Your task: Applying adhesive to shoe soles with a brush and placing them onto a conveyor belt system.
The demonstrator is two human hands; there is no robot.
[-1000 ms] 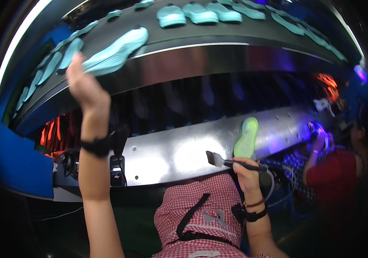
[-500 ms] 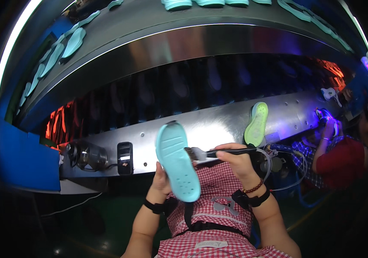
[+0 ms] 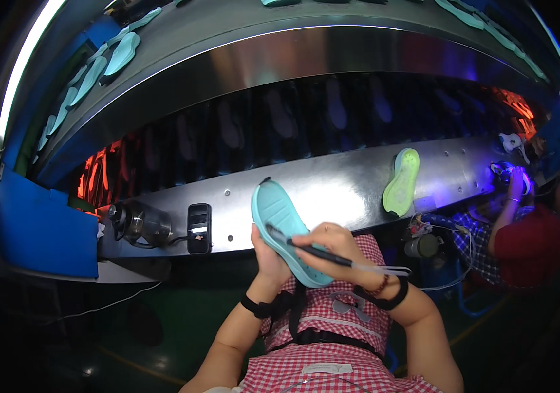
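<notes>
Above the checked apron (image 3: 326,327), a blue sole (image 3: 279,204) slanted between the two hands, just over the near edge of the bench (image 3: 332,180). The left hand (image 3: 271,259) was clasped on the sole's left edge, its thumb up against the smooth moulded rim. Close beside it, the right hand (image 3: 334,249) was closed round the slim black handle of a brush (image 3: 326,255), whose dark bristles lay over the sole's shallow crosswise grooves; whether they touched could not be told. The bench was smooth, glossy steel, dotted with round bolts (image 3: 227,192) and bright with reflected light. A green sole (image 3: 400,185), waisted and matte, lay on it to the right. Well to the left were a flat black box (image 3: 199,228) with rounded corners and a clear, round-bodied jug (image 3: 150,224). Beyond, a dull, dark belt (image 3: 227,23) carried more soles (image 3: 121,54).
</notes>
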